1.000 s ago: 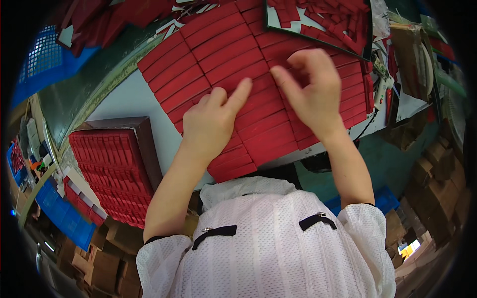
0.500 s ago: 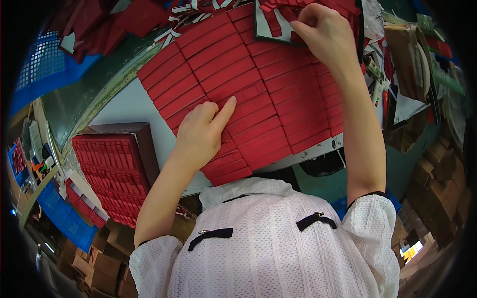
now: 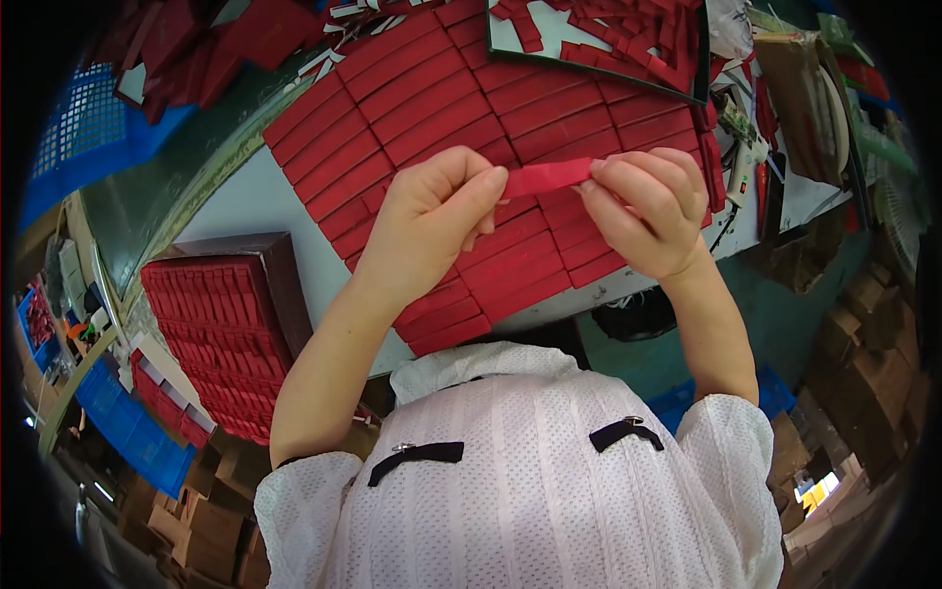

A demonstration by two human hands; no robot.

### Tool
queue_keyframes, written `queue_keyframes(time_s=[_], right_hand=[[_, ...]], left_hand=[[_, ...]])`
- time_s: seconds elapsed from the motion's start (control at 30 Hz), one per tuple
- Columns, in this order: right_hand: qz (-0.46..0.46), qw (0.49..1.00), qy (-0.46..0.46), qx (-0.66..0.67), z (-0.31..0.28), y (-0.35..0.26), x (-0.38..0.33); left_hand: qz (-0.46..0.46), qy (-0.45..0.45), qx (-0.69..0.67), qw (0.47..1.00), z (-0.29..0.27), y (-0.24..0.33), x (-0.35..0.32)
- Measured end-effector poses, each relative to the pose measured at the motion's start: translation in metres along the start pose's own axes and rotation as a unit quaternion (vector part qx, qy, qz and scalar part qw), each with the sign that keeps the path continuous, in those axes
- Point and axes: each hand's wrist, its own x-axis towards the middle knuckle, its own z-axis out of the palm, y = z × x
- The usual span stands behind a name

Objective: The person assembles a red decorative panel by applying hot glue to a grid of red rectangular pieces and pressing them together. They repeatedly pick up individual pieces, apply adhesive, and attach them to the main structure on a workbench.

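Observation:
A short red strip [image 3: 546, 179] is stretched between my hands above rows of flat red boxes [image 3: 432, 123]. My left hand [image 3: 437, 211] pinches one end between thumb and fingers. At the other end, my right hand [image 3: 648, 206] grips the strip with its fingertips. The boxes lie side by side in several columns on a white tabletop [image 3: 231, 211]. Behind my right hand, at the far side, a dark-edged tray [image 3: 545, 25] holds many loose red strips and rests over some of the boxes.
A dark red carton [image 3: 285, 285] packed with red pieces stands at the left. Beyond it are a blue crate [image 3: 83, 128] and a heap of red boxes [image 3: 265, 34]. A glue gun [image 3: 746, 162] lies at the right. Brown cardboard boxes [image 3: 854, 363] are stacked beyond the table.
My right hand has come back from the tray with a red strip. My left hand has lifted off the boxes and taken the strip's other end. The tray and boxes appear slightly shifted.

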Motion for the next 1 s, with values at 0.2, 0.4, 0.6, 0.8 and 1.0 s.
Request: queue_keyframes(time_s=[0.2,0.4,0.6,0.8,1.0], right_hand=[[0.262,0.954,-0.001,0.144,0.008,-0.021,-0.015],[0.534,0.782,0.067,0.316,0.019,-0.042,-0.031],[0.571,0.751,0.073,0.324,0.022,-0.044,-0.030],[0.540,0.810,-0.026,0.227,0.026,-0.046,-0.019],[0.458,0.875,-0.148,0.055,0.035,-0.046,-0.001]], left_hand=[[0.100,0.169,0.177,0.964,-0.009,-0.048,-0.031],[0.158,0.189,0.264,0.933,-0.005,-0.057,-0.026],[0.141,0.211,0.323,0.912,0.000,-0.058,-0.016],[0.144,0.223,0.344,0.901,0.001,-0.060,-0.016],[0.150,0.231,0.327,0.904,0.003,-0.058,-0.018]])
